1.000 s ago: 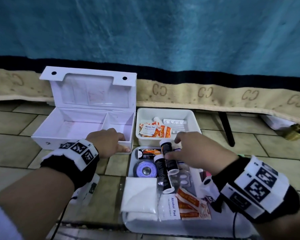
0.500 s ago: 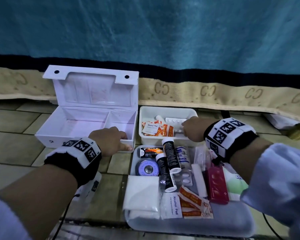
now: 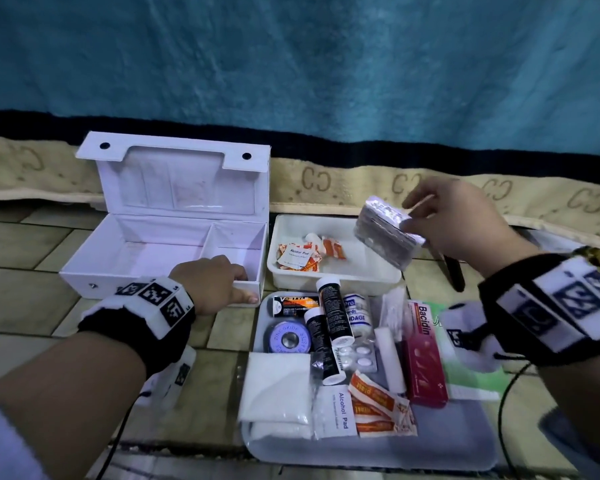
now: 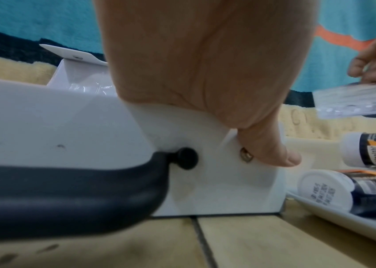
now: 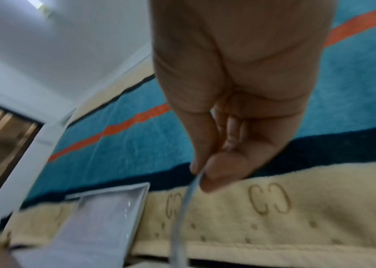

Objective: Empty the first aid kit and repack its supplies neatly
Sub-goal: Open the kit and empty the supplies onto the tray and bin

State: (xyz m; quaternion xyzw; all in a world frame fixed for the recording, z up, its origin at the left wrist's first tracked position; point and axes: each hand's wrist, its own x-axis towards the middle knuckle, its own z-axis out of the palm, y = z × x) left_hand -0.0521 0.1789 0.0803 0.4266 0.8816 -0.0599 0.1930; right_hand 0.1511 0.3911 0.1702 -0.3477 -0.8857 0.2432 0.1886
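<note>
Pinched between thumb and fingertips of the right hand [image 3: 463,221], a blister strip [image 3: 388,232] hangs tilted in the air above the right end of the small white tray [image 3: 281,271]. The right wrist view shows the strip edge-on, clamped at one end only.

Handling, as judged: the strip looks thin, light and semi-rigid, with a glossy foil face that may slip under a light pinch. Hold it by the flat border, not over the pill pockets, which could burst if squeezed. Support held at one end lets the free end flex; keep it level when lowering.

The left hand [image 3: 210,284] grips the near right corner of the open first aid kit [image 3: 125,268], fingers hooked over the front wall, thumb pressed on the outer face. Both kit compartments appear bare.

Remaining supplies lie in two places: orange sachets [image 3: 300,256] in the small tray, far side; on the large tray [image 3: 430,452], near side, dark tubes [image 3: 333,313], a tape roll [image 3: 288,339], gauze [image 3: 274,393], a red box [image 3: 425,355] and alcohol pads [image 3: 338,412].
</note>
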